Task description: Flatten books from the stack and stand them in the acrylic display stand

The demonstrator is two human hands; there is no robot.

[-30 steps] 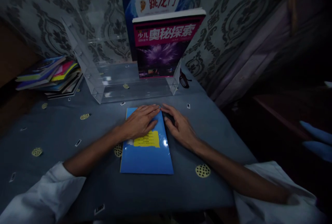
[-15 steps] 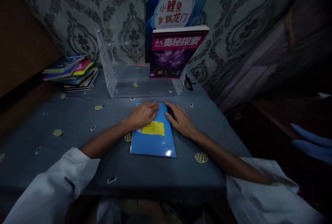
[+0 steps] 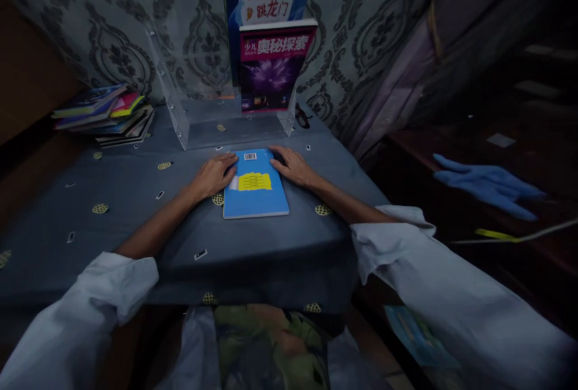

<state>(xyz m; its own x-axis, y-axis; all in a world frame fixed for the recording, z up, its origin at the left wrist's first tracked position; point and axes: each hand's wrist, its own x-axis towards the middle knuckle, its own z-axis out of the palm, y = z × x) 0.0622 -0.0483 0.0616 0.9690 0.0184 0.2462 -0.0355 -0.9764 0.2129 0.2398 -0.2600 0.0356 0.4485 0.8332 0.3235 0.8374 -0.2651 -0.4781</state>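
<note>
A blue book (image 3: 256, 202) with a yellow text patch and a barcode lies flat on the cloth-covered table. At its upper left edge rests my left hand (image 3: 213, 177), thumb and fingers apart, fingertips on the cover. My right hand (image 3: 292, 167) is at the upper right edge, its thumb and fingers spread and touching the book's side. Behind the book is a clear acrylic stand (image 3: 174, 110). A purple and magenta book (image 3: 273, 71) stands upright at its right side, in front of a larger blue book (image 3: 235, 2).
A stack of books (image 3: 106, 114) sits at the table's back left. Dark glasses (image 3: 302, 117) lie beside the stand's right side. On a dark surface to the right are a blue glove (image 3: 490, 184) and a cord with a yellow tag (image 3: 497, 235). Patterned fabric hangs behind.
The view has shifted right and down. My left hand has slid off the cover's middle to its left edge, uncovering the barcode. My right hand remains at the right edge.
</note>
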